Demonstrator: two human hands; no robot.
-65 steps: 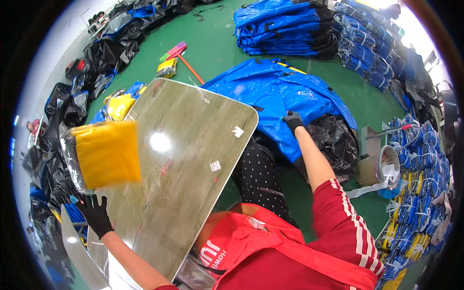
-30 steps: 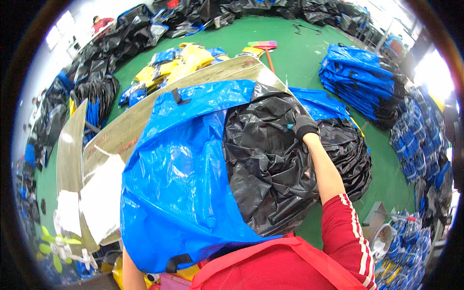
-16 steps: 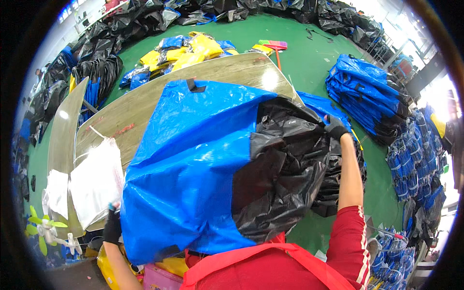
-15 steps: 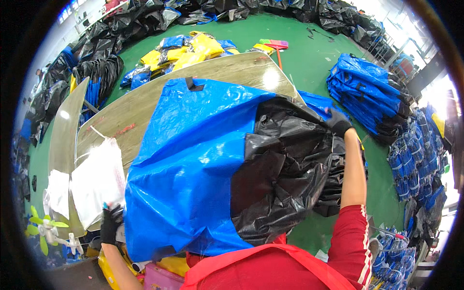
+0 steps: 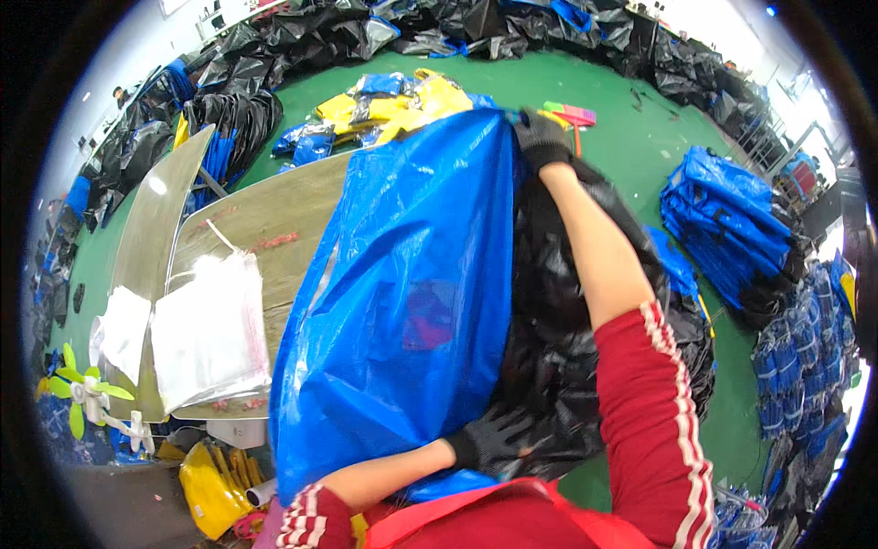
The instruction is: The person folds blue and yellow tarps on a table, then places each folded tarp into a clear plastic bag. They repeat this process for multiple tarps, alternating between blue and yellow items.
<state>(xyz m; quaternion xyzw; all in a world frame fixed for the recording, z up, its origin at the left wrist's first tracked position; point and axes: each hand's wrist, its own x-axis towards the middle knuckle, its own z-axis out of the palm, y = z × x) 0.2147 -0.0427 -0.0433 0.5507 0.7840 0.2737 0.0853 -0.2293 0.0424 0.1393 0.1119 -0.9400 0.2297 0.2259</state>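
The blue-and-black tarpaulin point(image 5: 393, 274) lies over the right part of the wood-patterned counter point(image 5: 297, 201), its blue portion to the left and its black portion to the right. By its lie, the handling looks partway along: the blue portion is spread out, with long slanting creases, while the black portion is bunched and has yet to be flattened. Whether the layers underneath are doubled over cannot be told.

The right hand point(image 5: 542, 144), in a dark glove, is at the far edge where blue meets black; its grip looks closed on the material there, the fingers curled. The left hand point(image 5: 491, 441), gloved too, has a released grip: the fingers are spread over the near part of the black portion, touching it without grasping.

White sheets point(image 5: 212, 329), probably plastic bags, lie on the counter to the left. Yellow and blue packets point(image 5: 439, 99) lie beyond the far edge, and folded blue tarpaulins point(image 5: 722, 210) are piled far right.
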